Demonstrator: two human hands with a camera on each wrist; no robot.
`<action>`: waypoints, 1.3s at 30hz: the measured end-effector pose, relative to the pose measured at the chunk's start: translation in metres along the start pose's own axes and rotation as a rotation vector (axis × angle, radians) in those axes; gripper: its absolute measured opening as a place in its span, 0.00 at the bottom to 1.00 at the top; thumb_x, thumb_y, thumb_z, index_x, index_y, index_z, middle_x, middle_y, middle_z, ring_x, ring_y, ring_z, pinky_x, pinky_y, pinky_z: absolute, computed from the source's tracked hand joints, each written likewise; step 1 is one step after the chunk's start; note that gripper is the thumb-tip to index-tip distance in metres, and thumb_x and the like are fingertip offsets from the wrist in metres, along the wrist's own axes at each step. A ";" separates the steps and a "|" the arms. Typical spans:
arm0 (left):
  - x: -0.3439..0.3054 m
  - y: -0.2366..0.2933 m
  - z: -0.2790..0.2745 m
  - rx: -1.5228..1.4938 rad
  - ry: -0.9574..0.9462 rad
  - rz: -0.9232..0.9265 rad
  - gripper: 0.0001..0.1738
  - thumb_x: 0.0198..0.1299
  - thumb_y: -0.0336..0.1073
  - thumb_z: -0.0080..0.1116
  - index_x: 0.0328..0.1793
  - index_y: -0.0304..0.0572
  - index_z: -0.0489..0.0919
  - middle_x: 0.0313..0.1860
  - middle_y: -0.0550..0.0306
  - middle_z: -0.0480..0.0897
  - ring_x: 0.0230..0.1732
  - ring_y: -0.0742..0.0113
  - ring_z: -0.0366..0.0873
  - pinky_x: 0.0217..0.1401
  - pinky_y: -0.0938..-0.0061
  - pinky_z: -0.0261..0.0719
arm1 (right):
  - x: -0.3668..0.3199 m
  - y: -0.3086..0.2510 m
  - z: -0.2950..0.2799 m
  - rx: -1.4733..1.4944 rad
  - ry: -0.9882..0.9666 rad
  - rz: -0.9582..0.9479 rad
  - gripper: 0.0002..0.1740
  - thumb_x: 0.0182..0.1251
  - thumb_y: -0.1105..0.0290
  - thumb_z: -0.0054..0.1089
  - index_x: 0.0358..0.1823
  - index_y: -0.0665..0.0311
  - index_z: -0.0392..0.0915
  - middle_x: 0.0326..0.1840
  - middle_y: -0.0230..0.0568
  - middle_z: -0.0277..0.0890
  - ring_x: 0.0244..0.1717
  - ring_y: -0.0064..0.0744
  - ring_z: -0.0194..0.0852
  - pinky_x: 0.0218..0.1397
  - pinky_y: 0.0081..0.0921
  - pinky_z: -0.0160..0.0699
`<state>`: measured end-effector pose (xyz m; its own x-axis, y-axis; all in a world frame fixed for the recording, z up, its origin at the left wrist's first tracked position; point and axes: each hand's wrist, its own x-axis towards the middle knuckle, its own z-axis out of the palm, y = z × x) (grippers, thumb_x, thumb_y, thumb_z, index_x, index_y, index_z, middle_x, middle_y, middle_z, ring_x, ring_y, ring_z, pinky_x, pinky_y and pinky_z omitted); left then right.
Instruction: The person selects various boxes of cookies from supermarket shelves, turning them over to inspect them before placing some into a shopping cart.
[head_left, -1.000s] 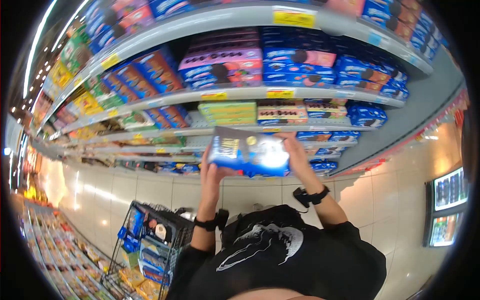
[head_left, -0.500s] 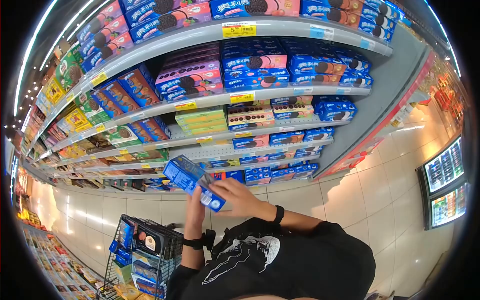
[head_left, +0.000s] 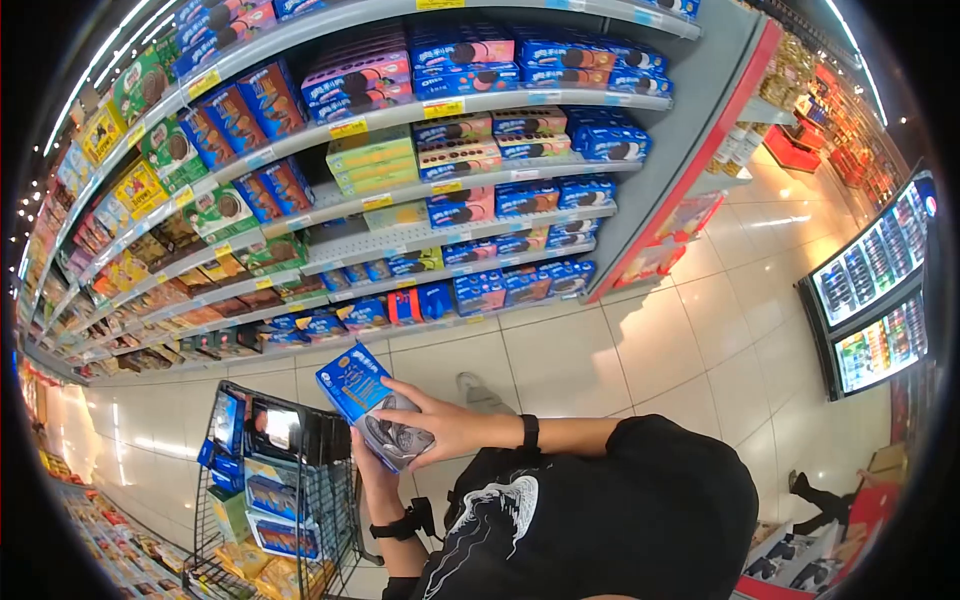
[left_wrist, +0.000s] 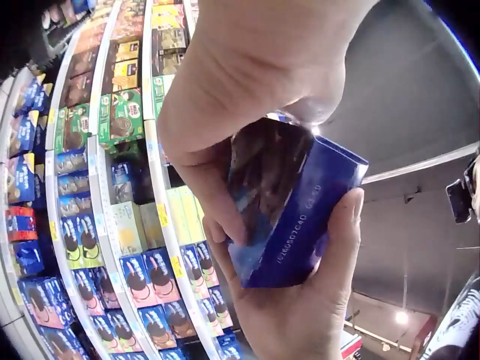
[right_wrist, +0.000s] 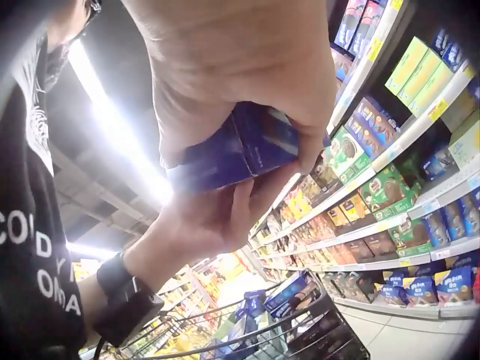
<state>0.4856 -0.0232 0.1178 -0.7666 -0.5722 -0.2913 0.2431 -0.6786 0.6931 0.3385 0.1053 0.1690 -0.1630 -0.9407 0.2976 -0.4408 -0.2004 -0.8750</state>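
A blue and dark box [head_left: 372, 405] is held tilted in front of the person, above the floor beside the cart. My left hand [head_left: 374, 470] grips its lower side, with the thumb along the printed edge of the box [left_wrist: 296, 217] in the left wrist view. Across the box's dark face and right side lies my right hand [head_left: 445, 425], fingers spread and holding it. In the right wrist view both hands close round the blue box [right_wrist: 232, 150], my right hand [right_wrist: 240, 67] above and my left hand [right_wrist: 202, 225] below.
A wire shopping cart [head_left: 350, 500] with several packages stands at the lower left. Shelves [head_left: 390, 235] of boxed cookies run across the top and left. Lit drinks coolers [head_left: 875, 290] stand at the right; a red-edged shelf end [head_left: 690, 150] is nearer.
The box has turned from level between both hands to slanted, moving left and down towards the cart. My right hand has shifted left onto its face. The head view has swung right.
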 end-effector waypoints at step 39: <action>-0.073 -0.257 0.282 0.633 -0.409 -0.130 0.31 0.72 0.44 0.49 0.77 0.40 0.60 0.53 0.55 0.79 0.49 0.73 0.77 0.46 0.75 0.78 | -0.389 -0.033 -0.182 0.155 0.819 0.294 0.28 0.77 0.69 0.44 0.75 0.69 0.55 0.66 0.50 0.67 0.60 0.30 0.71 0.63 0.27 0.68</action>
<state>0.3115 0.3233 0.1473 -0.9546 -0.2063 -0.2149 -0.1569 -0.2651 0.9514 0.2556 0.5276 0.1512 -0.8580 -0.4807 0.1810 -0.1671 -0.0720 -0.9833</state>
